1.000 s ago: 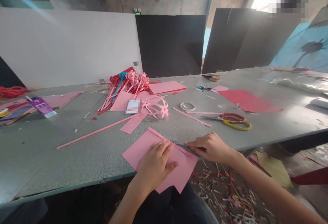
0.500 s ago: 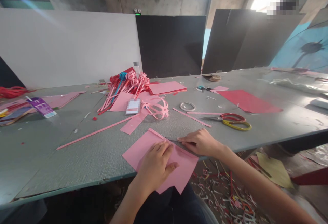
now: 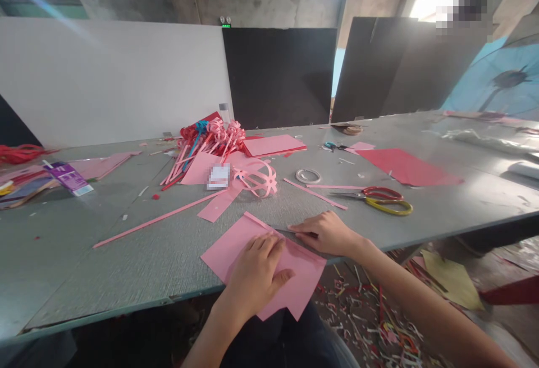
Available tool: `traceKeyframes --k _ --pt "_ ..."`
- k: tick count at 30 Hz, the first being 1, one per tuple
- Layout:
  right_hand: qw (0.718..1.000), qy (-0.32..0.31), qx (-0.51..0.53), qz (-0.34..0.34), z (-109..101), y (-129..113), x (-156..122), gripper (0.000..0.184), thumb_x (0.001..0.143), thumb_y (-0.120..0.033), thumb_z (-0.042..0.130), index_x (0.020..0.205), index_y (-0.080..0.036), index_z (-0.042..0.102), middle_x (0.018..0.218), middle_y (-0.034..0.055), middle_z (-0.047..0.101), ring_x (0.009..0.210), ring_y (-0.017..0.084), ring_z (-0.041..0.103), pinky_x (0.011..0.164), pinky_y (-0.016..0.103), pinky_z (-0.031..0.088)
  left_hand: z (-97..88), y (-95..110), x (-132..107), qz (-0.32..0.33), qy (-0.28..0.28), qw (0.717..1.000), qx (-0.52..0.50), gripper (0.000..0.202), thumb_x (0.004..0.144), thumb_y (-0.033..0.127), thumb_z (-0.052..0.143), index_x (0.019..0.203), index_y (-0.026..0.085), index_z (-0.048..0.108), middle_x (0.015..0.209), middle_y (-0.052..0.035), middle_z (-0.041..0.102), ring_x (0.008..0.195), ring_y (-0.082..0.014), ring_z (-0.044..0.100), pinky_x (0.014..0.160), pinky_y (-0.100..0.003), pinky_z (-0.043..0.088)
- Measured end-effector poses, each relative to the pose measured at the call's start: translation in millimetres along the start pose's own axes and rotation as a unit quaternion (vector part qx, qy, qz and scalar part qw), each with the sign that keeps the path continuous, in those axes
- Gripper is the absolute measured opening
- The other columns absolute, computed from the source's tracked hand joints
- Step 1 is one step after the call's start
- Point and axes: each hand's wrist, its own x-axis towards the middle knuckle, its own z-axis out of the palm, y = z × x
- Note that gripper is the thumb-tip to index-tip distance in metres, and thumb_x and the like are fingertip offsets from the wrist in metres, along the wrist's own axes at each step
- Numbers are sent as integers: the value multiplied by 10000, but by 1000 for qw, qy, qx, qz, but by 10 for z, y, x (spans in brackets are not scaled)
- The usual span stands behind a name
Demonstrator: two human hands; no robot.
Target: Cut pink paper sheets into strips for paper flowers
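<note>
Grey worktop (image 3: 151, 270) supports pink paper (image 3: 233, 243), flat left fingers (image 3: 263, 242) seemingly steadying it while right fingers (image 3: 304, 226) grip a blade (image 3: 286, 231) at its one-o'clock edge.

The grey, textured table (image 3: 147, 270) supports a pink, notched paper sheet (image 3: 302, 278) overhanging its near edge, red-and-yellow-handled metal scissors (image 3: 364, 194), a translucent ring-shaped roll (image 3: 309, 181) and a red paper sheet (image 3: 404, 166).

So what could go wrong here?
The thin dark blade-like tool in the right hand is close to the left hand's fingers; a slip might nick them, though I can't tell how sharp it is. The flat pink paper sheet hangs past the grey table's front edge, so it could bend or crease there.
</note>
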Motion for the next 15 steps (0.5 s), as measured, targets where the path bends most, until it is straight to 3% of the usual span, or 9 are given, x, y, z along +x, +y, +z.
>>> traceKeyframes --k 15 --pt "1000 -9 -24 5 15 -23 -12 271 837 -216 497 1052 -257 657 753 5 703 583 103 583 499 250 250 -197 -212 48 20 -68 995 -75 513 894 519 343 1273 190 451 1295 -92 475 1195 -222 425 1005 -384 361"
